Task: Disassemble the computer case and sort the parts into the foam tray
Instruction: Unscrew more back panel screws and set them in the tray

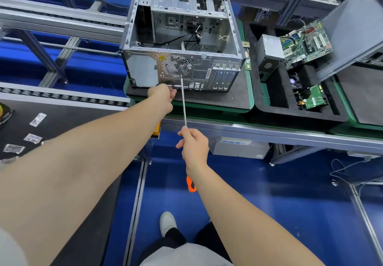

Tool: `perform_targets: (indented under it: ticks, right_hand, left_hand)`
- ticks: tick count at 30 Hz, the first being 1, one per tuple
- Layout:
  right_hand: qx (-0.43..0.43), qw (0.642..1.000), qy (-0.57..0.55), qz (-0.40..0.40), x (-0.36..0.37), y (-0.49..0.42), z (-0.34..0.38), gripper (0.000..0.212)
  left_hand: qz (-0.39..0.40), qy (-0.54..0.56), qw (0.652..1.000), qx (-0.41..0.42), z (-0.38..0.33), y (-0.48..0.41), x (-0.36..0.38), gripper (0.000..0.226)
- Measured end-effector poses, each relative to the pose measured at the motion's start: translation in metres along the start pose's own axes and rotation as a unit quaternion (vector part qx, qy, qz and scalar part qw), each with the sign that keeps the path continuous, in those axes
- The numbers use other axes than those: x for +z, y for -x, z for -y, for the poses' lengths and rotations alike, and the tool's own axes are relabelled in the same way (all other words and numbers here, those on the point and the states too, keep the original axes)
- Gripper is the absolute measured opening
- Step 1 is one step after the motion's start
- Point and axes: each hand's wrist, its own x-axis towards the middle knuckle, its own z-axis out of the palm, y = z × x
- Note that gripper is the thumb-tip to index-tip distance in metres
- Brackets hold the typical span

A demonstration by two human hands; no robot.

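Where the tray (300,116) sits at right, we see a power supply (269,48), a tilted motherboard (306,42) and a green card (315,100) in its pockets. Left of it the case (143,71) stands on the surface (217,100), open side up, with cables (192,37) inside. Blue floor (248,193) lies below. Our right hand (193,145) grips a screwdriver (184,104) by its shaft, the tip at the case's rear grille (176,65). Our left hand (162,94) curls its fingers at the rear panel; we cannot tell whether it holds anything.

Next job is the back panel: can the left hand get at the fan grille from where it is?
Probably yes. The left hand sits at the rear panel of the computer case, just below-left of the fan grille, nothing between them; only the screwdriver in the right hand runs alongside.
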Motion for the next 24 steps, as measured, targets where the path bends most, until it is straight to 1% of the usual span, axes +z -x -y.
perform_targets:
  ticks: [3,6,10,11,15,16,20,24]
  right_hand:
    - [-0.045,0.998,-0.004,-0.043,-0.006,-0.013,0.012,0.031]
    - [-0.082,0.992,-0.007,-0.100,-0.016,-0.029,0.027,0.031]
    - [-0.094,0.980,-0.016,-0.172,-0.040,-0.053,0.045,0.038]
    - [-0.092,0.978,-0.022,-0.184,-0.048,-0.059,0.050,0.037]
    - [-0.077,0.974,-0.029,-0.212,-0.085,-0.090,0.067,0.018]
    - [-0.071,0.973,-0.024,-0.218,-0.094,-0.097,0.071,0.015]
    - [-0.054,0.972,0.008,-0.227,-0.136,-0.127,0.083,0.014]
    - [-0.034,0.976,0.031,-0.212,-0.183,-0.161,0.091,0.014]
  left_hand:
    - [0.049,-0.011,0.999,-0.010,0.019,0.012,0.014,0.019]
    - [0.119,-0.019,0.992,-0.025,0.038,0.029,0.026,0.023]
    - [0.201,-0.082,0.976,-0.014,0.062,0.052,0.041,0.018]
    - [0.214,-0.091,0.972,-0.014,0.067,0.057,0.047,0.019]
    - [0.263,-0.129,0.955,-0.033,0.085,0.074,0.077,0.026]
    - [0.270,-0.136,0.952,-0.037,0.089,0.077,0.086,0.027]
    - [0.248,-0.155,0.956,-0.027,0.107,0.087,0.126,0.023]
    - [0.250,-0.213,0.944,0.012,0.130,0.090,0.172,0.027]
